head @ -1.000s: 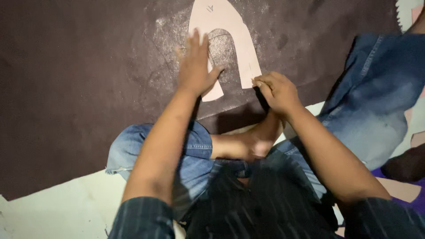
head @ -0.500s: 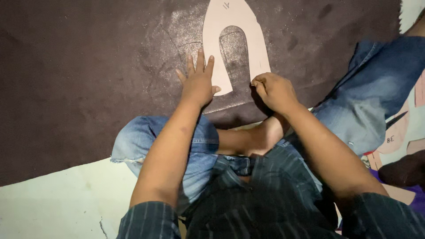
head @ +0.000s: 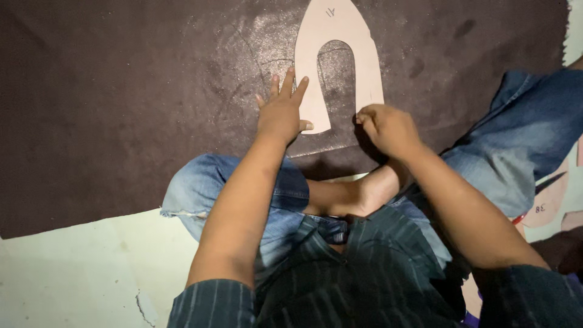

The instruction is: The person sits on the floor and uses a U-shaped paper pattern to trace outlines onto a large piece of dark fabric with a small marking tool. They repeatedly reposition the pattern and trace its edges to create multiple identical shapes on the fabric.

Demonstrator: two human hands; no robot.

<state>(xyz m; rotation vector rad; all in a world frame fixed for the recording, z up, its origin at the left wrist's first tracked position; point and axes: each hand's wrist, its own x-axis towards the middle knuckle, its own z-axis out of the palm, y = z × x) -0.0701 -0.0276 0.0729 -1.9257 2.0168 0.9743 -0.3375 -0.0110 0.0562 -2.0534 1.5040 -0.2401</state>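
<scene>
Paper template [head: 337, 36], pale horseshoe shape, lies flat on dark brown leather sheet [head: 121, 103] spread on floor [head: 73, 267], ahead of person's crossed legs. Left hand [head: 280, 112] spread flat, fingers pressing template's left leg. Right hand [head: 388, 127] curled closed at right leg's lower end, seemingly pinching small marking tool; tool itself not visible. Tracing judged in hand: keep firm downward pressure so template doesn't slip, hold tip tight against edge. Other paper patterns [head: 546, 209] lie at right.

A pale green, scuffed floor [head: 73, 267] carries a large dark brown leather sheet [head: 121, 103]. A pinkish arch-shaped card template [head: 340, 36] lies flat on the sheet (more pink card pieces [head: 546, 209] rest at the right edge).
</scene>
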